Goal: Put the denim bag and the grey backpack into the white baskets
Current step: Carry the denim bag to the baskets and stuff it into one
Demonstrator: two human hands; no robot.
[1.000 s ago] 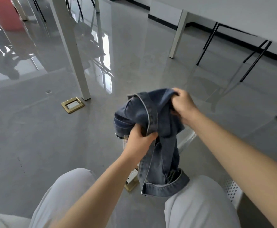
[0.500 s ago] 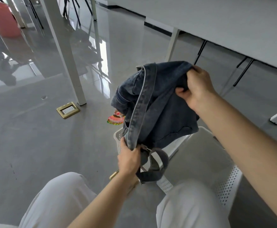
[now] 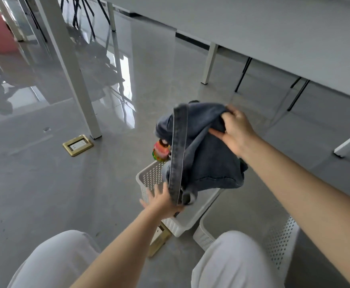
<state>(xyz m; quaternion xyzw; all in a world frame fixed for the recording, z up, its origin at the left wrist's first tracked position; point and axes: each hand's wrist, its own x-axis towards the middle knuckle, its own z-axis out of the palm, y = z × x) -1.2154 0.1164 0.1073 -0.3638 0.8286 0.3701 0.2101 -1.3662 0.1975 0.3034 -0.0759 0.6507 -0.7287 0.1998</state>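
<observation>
The denim bag (image 3: 209,163) hangs just above a white perforated basket (image 3: 149,177) standing on the floor. My right hand (image 3: 236,129) grips the bag's bunched top. The bag's long strap (image 3: 178,146) runs straight down to my left hand (image 3: 161,202), whose fingers are spread, the palm against the strap's lower loop. A colourful charm (image 3: 160,151) dangles at the bag's left side. A second white basket (image 3: 282,242) stands nearer, to the right, partly hidden by my knee. The grey backpack is not in view.
A white table leg (image 3: 74,80) stands at the left, a brass floor socket (image 3: 78,145) beside it. Another brass plate (image 3: 159,240) lies by the first basket. A long white table (image 3: 273,28) spans the right. My knees in white trousers (image 3: 232,262) fill the bottom.
The bag has unfolded and hangs over the first basket. My left hand slid down the strap and spread its fingers. My right hand keeps its hold on the top.
</observation>
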